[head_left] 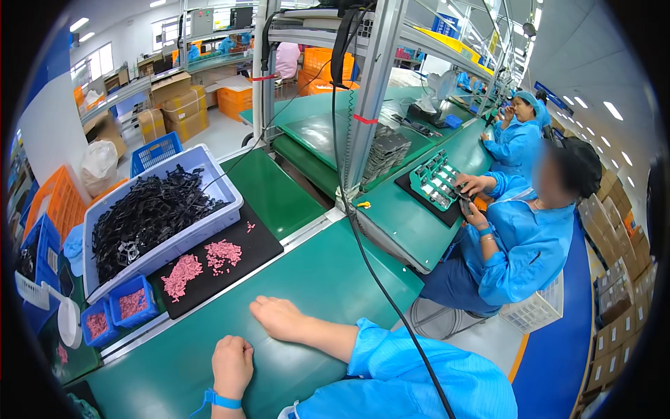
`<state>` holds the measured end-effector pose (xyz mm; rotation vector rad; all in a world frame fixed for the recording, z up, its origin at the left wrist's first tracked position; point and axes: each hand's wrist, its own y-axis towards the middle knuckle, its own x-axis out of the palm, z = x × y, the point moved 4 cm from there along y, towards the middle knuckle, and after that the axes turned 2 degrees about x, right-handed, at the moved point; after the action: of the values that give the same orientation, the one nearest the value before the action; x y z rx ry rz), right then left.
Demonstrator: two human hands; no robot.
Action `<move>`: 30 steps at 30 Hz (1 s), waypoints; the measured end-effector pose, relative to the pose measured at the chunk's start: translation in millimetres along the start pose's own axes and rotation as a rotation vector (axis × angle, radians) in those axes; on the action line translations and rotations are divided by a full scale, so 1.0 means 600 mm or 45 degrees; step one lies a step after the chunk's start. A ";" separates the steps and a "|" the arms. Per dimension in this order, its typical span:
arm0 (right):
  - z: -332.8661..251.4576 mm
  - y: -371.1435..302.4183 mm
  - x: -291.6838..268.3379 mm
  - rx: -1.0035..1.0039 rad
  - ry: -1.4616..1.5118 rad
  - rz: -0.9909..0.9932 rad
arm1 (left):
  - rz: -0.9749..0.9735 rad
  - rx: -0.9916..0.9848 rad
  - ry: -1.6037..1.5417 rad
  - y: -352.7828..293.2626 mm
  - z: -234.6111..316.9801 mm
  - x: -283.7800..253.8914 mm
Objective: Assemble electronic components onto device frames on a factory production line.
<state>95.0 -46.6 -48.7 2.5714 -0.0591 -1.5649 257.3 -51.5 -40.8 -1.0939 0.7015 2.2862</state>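
At the left, a smaller blue tray point(103, 339) holds pink pieces point(96, 324); a larger blue tray point(137, 319) stands just beside it and holds more of the same. Next is a pale bin point(213, 176) heaped with black parts point(150, 216); its long axis runs from lower left to upper right. The low walls of these containers probably serve to keep loose stock sorted. In front of the bin, a black mat point(264, 237) carries two heaps of pink pieces and a few strays, presumably spread out for easy picking. The pieces are short and narrow, and point in mixed directions; the left heap stretches toward the upper right, roughly parallel to the bin. The left hand point(232, 359), with a blue wristband point(223, 400), is over the green desk point(324, 286), fingers curled inward. The right hand point(276, 318) is ahead and to its right, nearer the heaps but apart from them, fingers folded under. Neither hand shows an object; the palms are hidden. Farther right, a co-worker point(523, 230) has both hands beside a green rack point(433, 183).
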 end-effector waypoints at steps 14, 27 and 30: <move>0.005 0.003 0.005 -0.016 -0.032 0.023 | 0.004 0.091 0.023 -0.001 0.007 -0.003; 0.012 0.010 0.010 -0.022 -0.070 -0.020 | 0.310 -0.413 0.317 -0.142 -0.016 -0.072; 0.010 0.013 0.015 -0.043 -0.093 -0.021 | 0.348 -0.690 0.298 -0.224 -0.005 -0.079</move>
<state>93.8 -55.6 -58.3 2.4948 -0.0180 -1.6511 370.1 35.8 -35.0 -1.6151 0.3275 2.6978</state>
